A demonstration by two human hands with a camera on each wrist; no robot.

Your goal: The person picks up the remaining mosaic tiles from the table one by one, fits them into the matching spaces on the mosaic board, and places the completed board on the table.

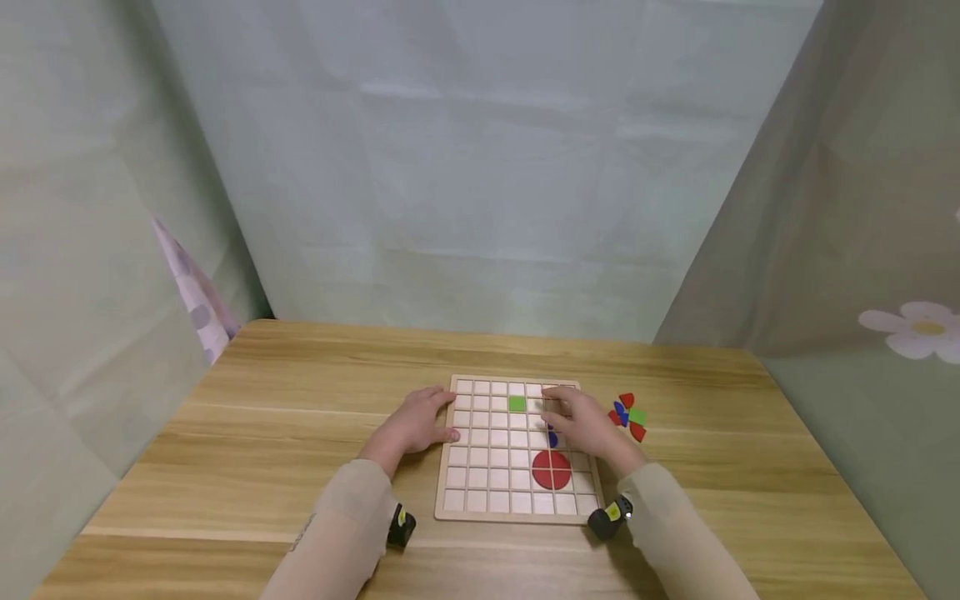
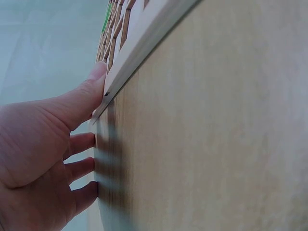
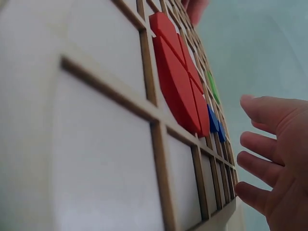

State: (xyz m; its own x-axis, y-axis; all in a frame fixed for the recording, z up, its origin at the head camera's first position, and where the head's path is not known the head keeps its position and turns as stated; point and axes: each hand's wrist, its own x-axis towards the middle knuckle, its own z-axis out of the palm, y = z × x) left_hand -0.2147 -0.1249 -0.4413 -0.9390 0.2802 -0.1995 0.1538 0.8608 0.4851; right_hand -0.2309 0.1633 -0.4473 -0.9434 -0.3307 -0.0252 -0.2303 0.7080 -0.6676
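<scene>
A square wooden grid board [image 1: 480,505] lies on the table. Its cells hold a red circle [image 1: 551,470] made of quarter pieces, blue pieces [image 1: 553,438] and a green square [image 1: 517,404]. At the board's left edge is my left hand [image 1: 413,423]; in the left wrist view its thumb [image 2: 84,96] touches the frame and the other fingers reach down beside it. My right hand [image 1: 587,423] hovers over the board's right side, fingers loosely spread, nothing visible between them, partly covering the blue pieces. In the right wrist view, that hand [image 3: 284,149] is beside the grid's far cells.
Right of the board, a small group of loose red, blue and green pieces [image 1: 637,416] lies on the wooden table [image 1: 300,367]. Pale curtains [image 1: 480,167] hang behind the table and on both sides. Each wrist carries a small black camera.
</scene>
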